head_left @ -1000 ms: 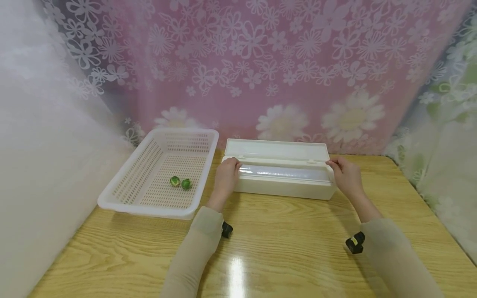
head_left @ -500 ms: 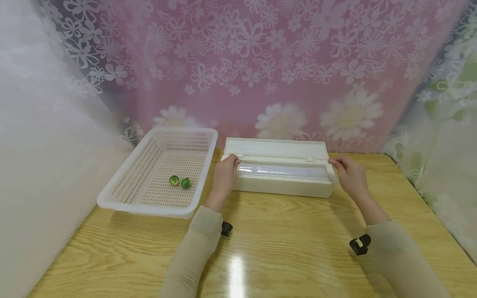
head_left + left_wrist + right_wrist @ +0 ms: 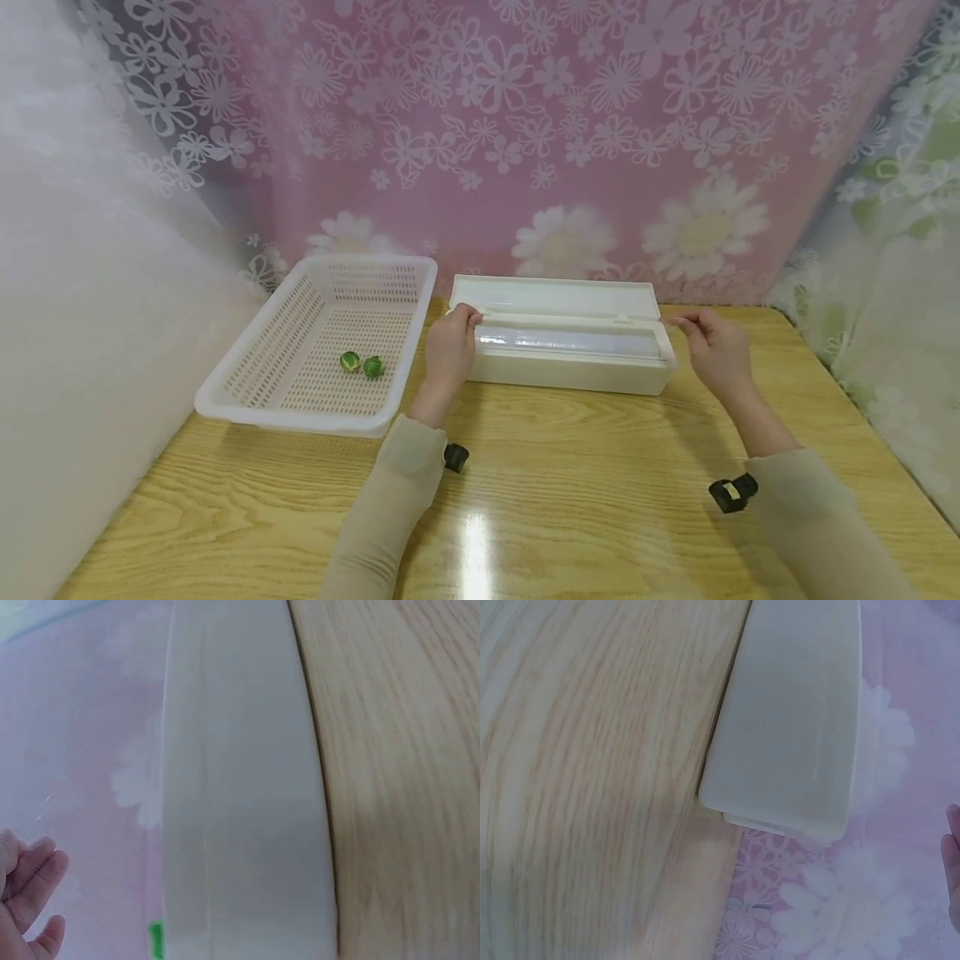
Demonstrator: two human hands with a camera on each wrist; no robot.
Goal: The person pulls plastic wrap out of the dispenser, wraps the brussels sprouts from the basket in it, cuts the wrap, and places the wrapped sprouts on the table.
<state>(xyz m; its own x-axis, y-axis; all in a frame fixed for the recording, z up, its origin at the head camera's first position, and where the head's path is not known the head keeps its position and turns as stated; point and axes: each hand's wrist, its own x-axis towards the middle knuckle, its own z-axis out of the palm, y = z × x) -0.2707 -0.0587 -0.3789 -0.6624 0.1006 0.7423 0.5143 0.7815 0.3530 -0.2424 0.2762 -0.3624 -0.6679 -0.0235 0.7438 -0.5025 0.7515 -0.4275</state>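
Note:
A long white cling film dispenser sits at the back of the table with its lid tipped back. Inside lies a shiny roll of cling film. My left hand is over the dispenser's left end, thumb and fingertips pinching the film's edge; faint lines of clear film show beside that hand in the left wrist view. Just off the right end, my right hand pinches at the film's other corner with thumb and forefinger. The film between the hands is too clear to make out.
Left of the dispenser stands a white slotted plastic basket with two Brussels sprouts on its floor. A flowered pink curtain hangs right behind the wooden table. A green tab shows at the dispenser's edge.
My right hand has moved right, from the dispenser's right end to just beyond it. My left hand has shifted slightly up and left. Dispenser, basket and sprouts stay in place.

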